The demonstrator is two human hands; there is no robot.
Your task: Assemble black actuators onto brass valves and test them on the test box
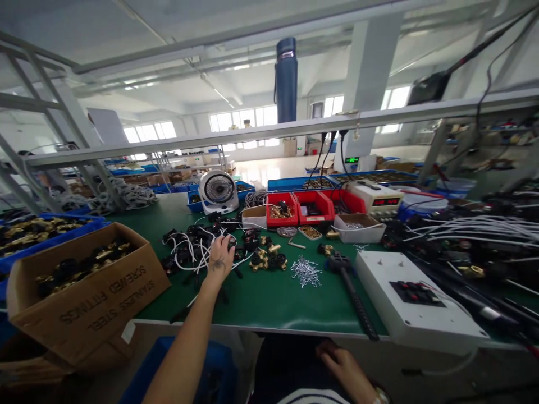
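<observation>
My left hand (pixel 221 257) reaches into a pile of black parts with white cables (pixel 191 247) on the green bench. Its thumb and fingers are bent together at a black cabled part, mostly hidden by the hand. Down by my lap, below the bench edge, my right hand (pixel 343 367) hangs with its fingers loosely apart and nothing visible in them. Brass fittings with black knobs (pixel 267 259) lie just right of the pile. Beside them is a heap of small silver clips (pixel 306 271).
A cardboard box (pixel 101 297) of brass fittings stands at left. A fan (pixel 219 192) and red bins (pixel 314 207) line the back. To the right are a black-handled tool (pixel 353 292), a white switch box (pixel 415 297) and a power supply (pixel 374 199). A shelf holding a blue flask (pixel 287 81) crosses above.
</observation>
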